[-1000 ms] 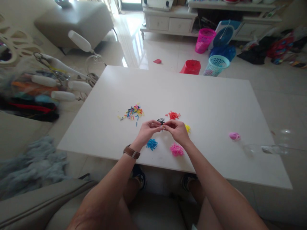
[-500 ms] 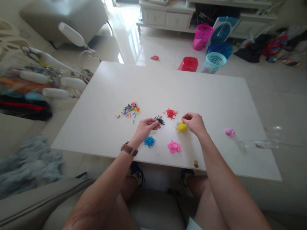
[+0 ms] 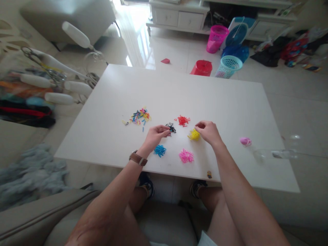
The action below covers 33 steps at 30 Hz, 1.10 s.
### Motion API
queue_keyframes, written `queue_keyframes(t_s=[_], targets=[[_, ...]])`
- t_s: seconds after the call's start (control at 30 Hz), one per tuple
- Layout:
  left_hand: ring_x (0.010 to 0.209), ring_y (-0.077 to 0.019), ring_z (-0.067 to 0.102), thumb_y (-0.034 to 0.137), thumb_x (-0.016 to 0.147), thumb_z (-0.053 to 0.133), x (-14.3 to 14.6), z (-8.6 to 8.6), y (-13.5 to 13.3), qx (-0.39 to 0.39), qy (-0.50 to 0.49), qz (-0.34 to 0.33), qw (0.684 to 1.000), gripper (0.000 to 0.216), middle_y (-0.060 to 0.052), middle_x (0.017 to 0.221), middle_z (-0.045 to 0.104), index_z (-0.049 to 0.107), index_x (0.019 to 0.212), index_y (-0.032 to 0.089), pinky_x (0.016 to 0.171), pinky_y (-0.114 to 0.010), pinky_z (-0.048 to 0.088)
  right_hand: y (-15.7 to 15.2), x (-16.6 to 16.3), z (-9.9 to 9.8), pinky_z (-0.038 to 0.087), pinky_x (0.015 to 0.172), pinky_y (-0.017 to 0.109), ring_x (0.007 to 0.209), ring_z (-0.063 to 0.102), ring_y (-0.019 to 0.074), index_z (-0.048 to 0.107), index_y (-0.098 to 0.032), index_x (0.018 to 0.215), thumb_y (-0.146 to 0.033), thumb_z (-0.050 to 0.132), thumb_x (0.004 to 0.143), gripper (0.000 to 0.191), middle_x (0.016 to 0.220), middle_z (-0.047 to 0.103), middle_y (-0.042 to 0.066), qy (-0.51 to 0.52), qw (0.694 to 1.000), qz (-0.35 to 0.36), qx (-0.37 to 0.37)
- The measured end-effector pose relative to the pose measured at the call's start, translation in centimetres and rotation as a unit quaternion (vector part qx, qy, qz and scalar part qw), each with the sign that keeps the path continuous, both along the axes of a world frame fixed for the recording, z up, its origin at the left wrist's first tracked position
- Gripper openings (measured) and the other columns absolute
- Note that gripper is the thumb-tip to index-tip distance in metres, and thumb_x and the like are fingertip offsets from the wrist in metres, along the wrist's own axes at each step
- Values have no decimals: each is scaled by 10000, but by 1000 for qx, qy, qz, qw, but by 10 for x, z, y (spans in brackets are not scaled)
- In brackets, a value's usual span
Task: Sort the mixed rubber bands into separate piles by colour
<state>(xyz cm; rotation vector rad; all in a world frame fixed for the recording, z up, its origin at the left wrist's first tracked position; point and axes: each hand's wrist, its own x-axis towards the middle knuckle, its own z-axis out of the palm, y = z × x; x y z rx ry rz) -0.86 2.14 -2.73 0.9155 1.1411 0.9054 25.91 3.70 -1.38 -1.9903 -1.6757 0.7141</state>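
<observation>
Small piles of tiny coloured bands lie on the white table [image 3: 230,102]: a mixed pile [image 3: 138,117], black [image 3: 171,127], red [image 3: 182,120], yellow [image 3: 194,135], blue [image 3: 160,150] and pink [image 3: 186,156]. My left hand [image 3: 155,135], with a brown watch strap at the wrist, has its fingers curled and pinched together right beside the black pile. My right hand [image 3: 208,131] is closed in a pinch just right of the yellow pile, fingertips touching its edge. What either pinch holds is too small to see.
A pink lump [image 3: 245,141] and a clear plastic bottle [image 3: 275,154] lie at the table's right. A drying rack [image 3: 51,82] with clothes stands to the left. Pink [image 3: 217,38], red [image 3: 201,67] and teal [image 3: 229,66] baskets sit on the floor behind.
A second ago both hands pinched together at the middle; the right hand then went right to the yellow pile. Over the last half second the hands barely moved.
</observation>
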Motion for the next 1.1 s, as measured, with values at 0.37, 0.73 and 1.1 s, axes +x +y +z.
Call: queue_keyframes(t_s=[0.37, 0.73, 1.1], targets=[[802, -179, 723, 334, 729, 830, 5, 3, -5, 2, -21, -51, 998, 329, -81, 839, 771, 722, 972, 142, 850, -341, 547, -14, -59, 5, 514, 674, 275, 722, 668, 160, 780, -183, 974, -296, 734, 806, 208, 840, 761, 48, 252, 950, 187, 6], [696, -143, 699, 284, 819, 644, -24, 4, 19, 45, 136, 55, 988, 166, -88, 889, 756, 702, 890, 146, 697, -278, 553, -23, -80, 0, 486, 674, 245, 688, 642, 130, 741, -172, 802, -124, 681, 801, 77, 743, 715, 12, 206, 947, 246, -26], [741, -186, 709, 203, 785, 543, -99, -1, 44, 42, 343, 227, 910, 239, -87, 903, 746, 673, 982, 162, 668, -283, 521, -37, -123, -20, 429, 671, 219, 665, 583, 102, 759, -157, 829, -66, 684, 802, 120, 740, 675, 13, 150, 921, 357, -44]])
